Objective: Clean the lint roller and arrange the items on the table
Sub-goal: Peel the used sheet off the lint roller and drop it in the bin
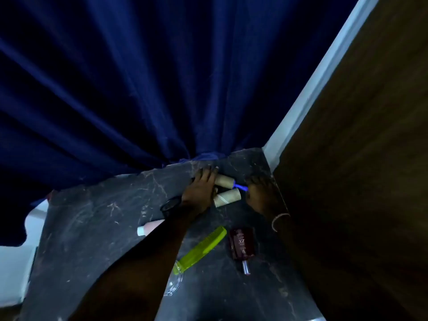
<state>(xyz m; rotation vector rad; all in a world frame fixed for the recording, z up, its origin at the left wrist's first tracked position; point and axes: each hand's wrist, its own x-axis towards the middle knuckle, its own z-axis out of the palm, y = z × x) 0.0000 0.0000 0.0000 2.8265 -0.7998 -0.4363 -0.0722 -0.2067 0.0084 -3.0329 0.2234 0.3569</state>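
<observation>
Pressing down from above, the left hand (201, 186) lies flat with its fingers (206, 172) spread over the near ends of two tan cardboard rolls at the far edge of the dark marble-patterned table (92, 228); the fingers are extended rather than curled into a grip. The upper roll belongs to the lint roller with a bright blue plastic handle (228, 181), which lies on its side, its handle pointing right. The spare cardboard tube (228, 197) lies just beside it, nearer the camera and nearly parallel. The right hand (258, 191) rests at the handle's end, fingers (251, 181) bent around the blue plastic, though the dim light makes it hard to tell how firmly they close. A thin pale bracelet (279, 220) circles the right wrist.

Nearer the camera, a lime-green plastic comb (201, 249) lies diagonally, and a dark red rectangular perfume bottle (241, 244) lies flat just right of it. A pink tube with a white cap (149, 228) shows partly from under the left forearm, and a dark round object (170, 205) sits beside the left wrist. Deep blue curtain folds (115, 89) hang behind the table, with a dark wooden panel (359, 158) on the right.
</observation>
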